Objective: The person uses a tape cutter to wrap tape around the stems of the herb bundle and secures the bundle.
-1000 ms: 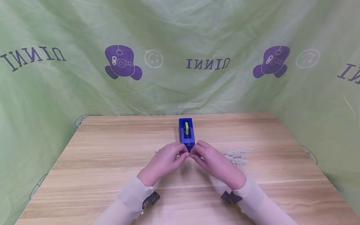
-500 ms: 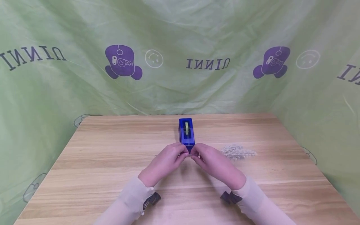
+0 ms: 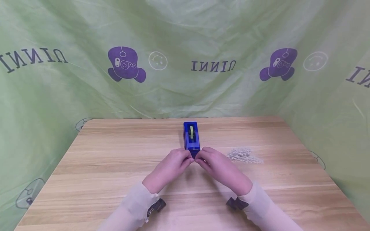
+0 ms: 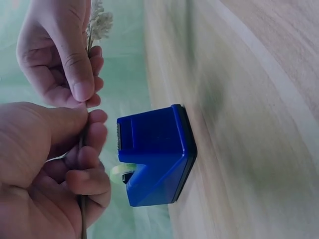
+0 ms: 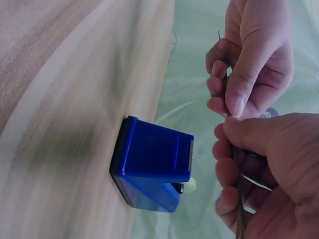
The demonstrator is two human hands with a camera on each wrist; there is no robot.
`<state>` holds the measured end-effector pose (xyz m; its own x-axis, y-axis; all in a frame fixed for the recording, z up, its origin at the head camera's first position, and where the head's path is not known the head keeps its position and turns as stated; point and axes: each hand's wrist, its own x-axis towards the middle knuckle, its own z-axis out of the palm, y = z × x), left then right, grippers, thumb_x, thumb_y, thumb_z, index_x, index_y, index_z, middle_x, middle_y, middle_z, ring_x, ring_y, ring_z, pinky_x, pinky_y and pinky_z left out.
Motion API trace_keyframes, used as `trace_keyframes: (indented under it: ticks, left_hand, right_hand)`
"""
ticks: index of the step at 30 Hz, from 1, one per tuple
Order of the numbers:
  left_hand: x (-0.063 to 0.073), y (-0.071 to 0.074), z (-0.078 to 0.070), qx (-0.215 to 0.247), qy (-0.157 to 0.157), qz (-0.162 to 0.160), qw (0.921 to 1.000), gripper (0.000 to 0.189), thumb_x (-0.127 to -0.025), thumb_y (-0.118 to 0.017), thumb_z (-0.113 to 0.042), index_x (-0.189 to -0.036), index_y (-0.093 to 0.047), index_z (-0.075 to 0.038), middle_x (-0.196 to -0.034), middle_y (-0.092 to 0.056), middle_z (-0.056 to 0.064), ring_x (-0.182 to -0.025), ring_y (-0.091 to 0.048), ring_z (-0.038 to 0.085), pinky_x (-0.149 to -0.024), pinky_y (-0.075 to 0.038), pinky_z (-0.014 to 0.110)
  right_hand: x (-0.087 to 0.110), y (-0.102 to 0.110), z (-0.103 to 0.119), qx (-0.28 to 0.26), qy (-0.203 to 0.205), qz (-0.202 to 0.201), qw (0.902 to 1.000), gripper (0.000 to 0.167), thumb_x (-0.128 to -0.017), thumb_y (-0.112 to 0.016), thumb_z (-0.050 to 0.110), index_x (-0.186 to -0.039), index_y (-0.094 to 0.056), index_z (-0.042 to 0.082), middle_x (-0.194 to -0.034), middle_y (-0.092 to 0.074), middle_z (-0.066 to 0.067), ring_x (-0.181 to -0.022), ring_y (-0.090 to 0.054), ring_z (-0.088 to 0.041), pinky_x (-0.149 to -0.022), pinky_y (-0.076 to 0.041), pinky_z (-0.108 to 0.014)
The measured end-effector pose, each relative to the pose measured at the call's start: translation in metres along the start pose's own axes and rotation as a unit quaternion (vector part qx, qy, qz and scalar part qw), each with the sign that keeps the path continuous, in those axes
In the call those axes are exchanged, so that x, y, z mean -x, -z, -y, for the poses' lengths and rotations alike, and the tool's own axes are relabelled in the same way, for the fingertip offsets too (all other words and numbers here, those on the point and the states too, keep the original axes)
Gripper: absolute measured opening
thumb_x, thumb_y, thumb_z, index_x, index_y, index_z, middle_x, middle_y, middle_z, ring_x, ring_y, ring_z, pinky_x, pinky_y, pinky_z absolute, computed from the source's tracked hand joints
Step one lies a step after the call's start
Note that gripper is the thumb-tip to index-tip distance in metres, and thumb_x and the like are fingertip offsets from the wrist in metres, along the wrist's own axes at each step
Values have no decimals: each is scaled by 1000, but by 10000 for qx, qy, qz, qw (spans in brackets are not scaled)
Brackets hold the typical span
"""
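A bunch of dried grass flowers with pale, fluffy heads (image 3: 244, 155) lies crosswise in both hands, heads out to the right. My left hand (image 3: 171, 165) pinches the thin brown stems (image 4: 83, 216) between thumb and fingers. Right beside it, my right hand (image 3: 221, 168) grips the same stems nearer the heads. The two thumb tips meet in front of a blue tape dispenser (image 4: 154, 137), the hands raised above the tabletop. Curled fingers hide much of the stems. A pale green tape roll (image 3: 191, 132) sits in the dispenser, whose toothed cutter faces me.
The dispenser stands on a light wood-grain table (image 3: 121, 138), just beyond the fingertips. A green printed cloth (image 3: 173, 96) hangs behind the table and along both sides. Small black cameras, one on the left wrist (image 3: 156, 207) and one on the right (image 3: 237, 203), sit under the sleeves.
The fluffy heads have turned and swung slightly upward at the right. A short piece of stem showed between the fingertips half a second ago; now the fingertips have closed together over it.
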<state>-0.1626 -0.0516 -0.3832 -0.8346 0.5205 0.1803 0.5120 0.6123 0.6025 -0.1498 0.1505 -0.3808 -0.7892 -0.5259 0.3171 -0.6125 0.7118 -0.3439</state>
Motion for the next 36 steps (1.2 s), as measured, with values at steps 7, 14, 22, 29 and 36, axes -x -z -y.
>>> trace_keyframes:
  ticks: [7, 14, 22, 29, 36]
  left_hand:
    - [2, 0, 2, 116, -286, -248, 9992, 10, -101, -68, -11, -92, -71, -7, -87, -68, 2, -76, -55, 10, -69, -50, 22]
    - [3, 1, 5, 313, -429, -247, 9983, 11, -100, -69, -10, -90, -70, -6, -84, -67, 1, -74, -53, 9, -67, -48, 20]
    - [7, -3, 9, 44, -228, -135, 9996, 8, -102, -66, -12, -98, -72, -8, -90, -69, 1, -79, -55, 11, -74, -52, 26]
    - [10, -6, 16, 41, 5, 18, 10000, 9, -101, -67, -9, -97, -74, -5, -89, -71, 3, -79, -59, 12, -76, -56, 29]
    - [13, -13, 22, 163, 305, 522, 9980, 4, -98, -66, -2, -98, -69, -4, -89, -71, 3, -77, -59, 10, -73, -55, 27]
  right_hand:
    - [2, 0, -3, -232, 234, -294, 9990, 4, -97, -74, 12, -100, -76, 14, -91, -68, 7, -83, -58, -6, -77, -56, -25]
    - [4, 0, -3, -464, 224, -216, 9984, 5, -99, -72, 15, -101, -76, 13, -91, -67, 7, -83, -58, -4, -76, -55, -23]
    - [5, 1, -5, -107, 92, 126, 9998, 10, -99, -71, 13, -107, -75, 11, -96, -71, 4, -86, -64, -7, -80, -59, -26]
    - [12, 12, -15, 206, -67, 486, 9986, 5, -95, -73, 7, -96, -72, 13, -87, -69, 7, -80, -62, -5, -76, -58, -26]
    - [16, 9, -21, 445, -14, 944, 9945, 6, -94, -75, 9, -91, -73, 15, -83, -72, 7, -76, -66, -7, -74, -58, -27]
